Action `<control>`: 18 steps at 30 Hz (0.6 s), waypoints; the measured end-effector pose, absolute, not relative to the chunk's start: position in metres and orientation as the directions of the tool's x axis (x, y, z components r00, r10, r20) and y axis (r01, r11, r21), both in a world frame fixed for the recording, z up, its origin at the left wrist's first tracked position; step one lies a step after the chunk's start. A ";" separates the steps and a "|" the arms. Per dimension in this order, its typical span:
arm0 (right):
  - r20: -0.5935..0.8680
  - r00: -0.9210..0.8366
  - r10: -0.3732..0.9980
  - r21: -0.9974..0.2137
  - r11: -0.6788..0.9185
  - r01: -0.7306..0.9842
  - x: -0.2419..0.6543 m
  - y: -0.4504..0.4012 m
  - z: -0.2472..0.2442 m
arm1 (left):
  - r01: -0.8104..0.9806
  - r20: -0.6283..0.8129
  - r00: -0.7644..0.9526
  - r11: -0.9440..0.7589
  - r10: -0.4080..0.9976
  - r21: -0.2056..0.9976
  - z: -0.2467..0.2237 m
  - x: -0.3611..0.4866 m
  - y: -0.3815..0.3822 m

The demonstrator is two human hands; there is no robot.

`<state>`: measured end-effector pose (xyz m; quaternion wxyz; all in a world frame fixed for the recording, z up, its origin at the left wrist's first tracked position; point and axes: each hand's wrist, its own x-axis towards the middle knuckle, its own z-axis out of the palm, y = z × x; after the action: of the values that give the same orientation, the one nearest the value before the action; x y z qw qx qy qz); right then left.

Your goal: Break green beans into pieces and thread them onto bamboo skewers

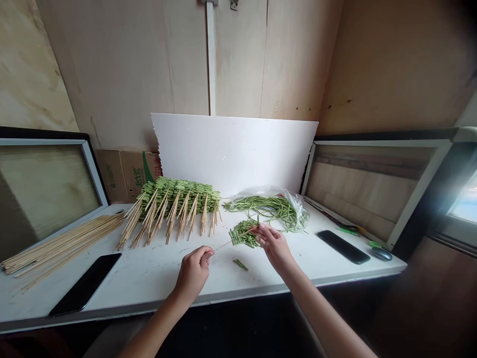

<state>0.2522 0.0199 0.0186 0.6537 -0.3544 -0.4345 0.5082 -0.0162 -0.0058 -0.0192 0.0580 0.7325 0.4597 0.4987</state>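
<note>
My left hand (194,271) is closed around the lower end of a thin bamboo skewer (222,245). Short cut pieces of green bean (236,237) sit side by side along the skewer. At its far end, my right hand (274,243) pinches with thumb and fingertips, and one upright bean piece (258,219) shows there. Whether that piece is pierced I cannot tell. Behind the skewer lies a small pile of cut bean pieces (246,226). Two loose pieces (240,264) rest on the white table between my hands.
Filled bean skewers (179,196) are stacked at the back left, sticks toward me. Bare skewers (67,241) lie farther left, near a black phone (87,283). Long beans (268,204) spill from a plastic bag (300,211). Another phone (343,246) and a mouse (381,253) lie right.
</note>
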 end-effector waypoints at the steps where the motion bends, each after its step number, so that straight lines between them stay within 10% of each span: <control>1: 0.208 0.105 0.972 -0.907 0.232 -0.350 0.252 0.019 0.019 | 0.616 0.678 0.078 -0.570 0.731 0.544 -0.019 -0.016 -0.006; 18: 0.295 0.166 0.941 -0.924 0.325 -0.201 0.256 0.014 0.022 | 0.633 0.700 0.099 -0.588 0.707 0.503 -0.025 -0.019 -0.003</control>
<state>0.2555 0.0142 0.0220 0.6586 -0.3865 -0.4785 0.4334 -0.0193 -0.0026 -0.0248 0.0372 0.7405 0.4523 0.4957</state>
